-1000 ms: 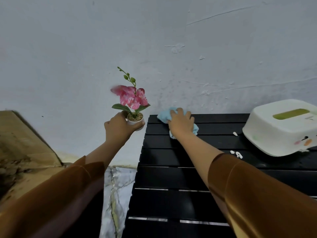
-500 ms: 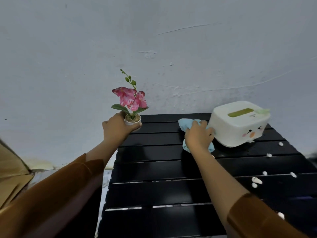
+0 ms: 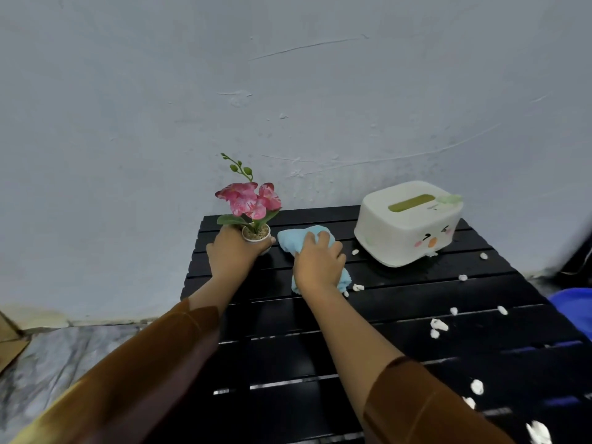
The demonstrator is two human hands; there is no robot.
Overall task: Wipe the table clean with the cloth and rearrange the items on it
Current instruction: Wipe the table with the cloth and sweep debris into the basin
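A black slatted table stands against a pale wall. My right hand presses a light blue cloth flat on the table's far middle. My left hand grips a small white pot with a pink artificial orchid, held over the table's far left corner. A white tissue box with a cartoon face sits at the far right. Several white crumbs lie scattered on the right half.
A blue container shows at the table's right edge. Grey marbled floor lies to the left, with a piece of cardboard at the far left edge. The wall runs right behind the table.
My right hand slid the cloth from beside the tissue box leftwards toward the flower pot. My left hand carried the pot in over the table's corner. The view shifted right.
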